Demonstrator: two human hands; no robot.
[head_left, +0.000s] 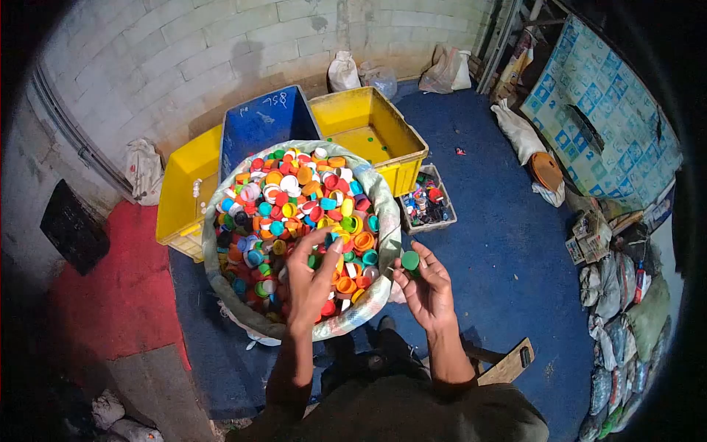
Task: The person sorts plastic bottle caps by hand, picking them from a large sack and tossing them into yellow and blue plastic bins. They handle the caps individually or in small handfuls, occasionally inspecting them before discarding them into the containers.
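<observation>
A large round sack with a rolled rim [388, 210] stands in front of me, heaped with plastic bottle caps [283, 195] in many colours. My left hand [311, 278] is over the near part of the heap, its thumb and curved forefinger apart, with caps showing just past the fingertips. To the right of the sack's rim, my right hand [431, 295] pinches a green bottle cap [410, 260] between thumb and fingers, its flat top facing up.
Behind the sack stand a blue bin [250, 129] and a yellow bin [401, 173] with a few green caps inside. Another yellow bin [177, 225] is at left. A small crate [427, 223] holds mixed small items. Filled bags [607, 339] line the right side of the blue floor [508, 250].
</observation>
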